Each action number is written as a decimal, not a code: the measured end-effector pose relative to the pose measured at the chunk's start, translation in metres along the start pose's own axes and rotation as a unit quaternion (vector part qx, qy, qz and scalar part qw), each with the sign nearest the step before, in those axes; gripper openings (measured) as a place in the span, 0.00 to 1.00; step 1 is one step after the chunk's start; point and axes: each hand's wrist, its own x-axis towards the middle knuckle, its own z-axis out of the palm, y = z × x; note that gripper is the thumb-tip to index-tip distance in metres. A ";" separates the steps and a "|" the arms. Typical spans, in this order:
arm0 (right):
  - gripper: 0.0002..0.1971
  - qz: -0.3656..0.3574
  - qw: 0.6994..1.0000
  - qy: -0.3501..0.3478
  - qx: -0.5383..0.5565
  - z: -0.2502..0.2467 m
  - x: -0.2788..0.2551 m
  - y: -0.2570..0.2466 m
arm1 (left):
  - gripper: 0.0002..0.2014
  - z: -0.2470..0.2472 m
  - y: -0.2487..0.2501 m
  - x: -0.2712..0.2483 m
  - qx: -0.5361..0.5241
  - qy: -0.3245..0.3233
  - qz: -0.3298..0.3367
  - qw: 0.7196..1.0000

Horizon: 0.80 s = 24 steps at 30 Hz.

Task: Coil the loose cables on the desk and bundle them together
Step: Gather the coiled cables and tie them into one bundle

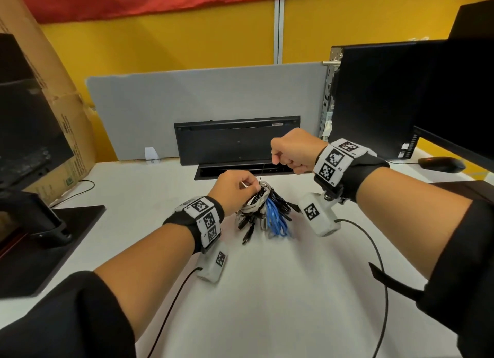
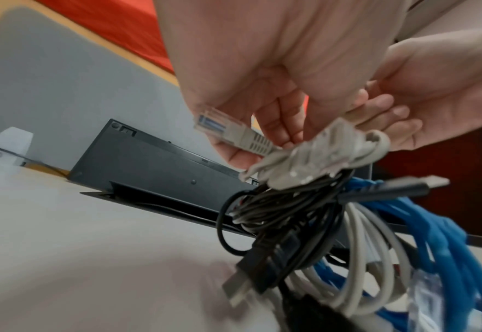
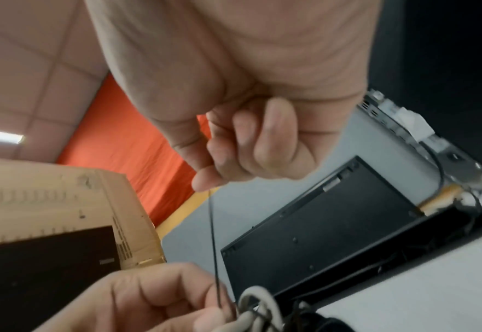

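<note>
A bundle of coiled cables [image 1: 263, 213], black, grey-white and blue, hangs over the white desk [image 1: 267, 291] with its lower loops touching it. My left hand [image 1: 235, 188] pinches the top of the bundle [image 2: 313, 166], where a grey network plug [image 2: 228, 132] sticks out. A thin black tie [image 1: 262, 174] runs taut from the bundle top up to my right hand [image 1: 290, 154], which grips its end in a fist above and to the right. In the right wrist view the tie [image 3: 213, 242] stretches from the right hand [image 3: 234, 157] down to the left hand [image 3: 154, 298].
A black keyboard [image 1: 236, 141] leans against a grey divider [image 1: 203, 103] behind an open cable slot [image 1: 246, 172]. A computer tower [image 1: 374, 101], monitor [image 1: 459, 95] and mouse [image 1: 441, 164] stand right. A cardboard box [image 1: 53, 90] and monitor base [image 1: 40, 248] sit left.
</note>
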 end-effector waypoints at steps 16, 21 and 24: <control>0.12 -0.053 0.997 0.050 0.006 0.016 -0.002 0.010 | 0.04 0.001 -0.001 0.000 0.000 0.006 0.003 1.000; 0.13 -0.120 0.983 0.091 -0.107 0.018 -0.007 0.003 | 0.04 0.000 -0.001 0.001 0.005 0.004 0.001 1.000; 0.14 -0.137 0.978 0.098 -0.124 0.019 -0.008 0.001 | 0.03 0.001 -0.001 0.002 0.002 0.006 0.001 1.000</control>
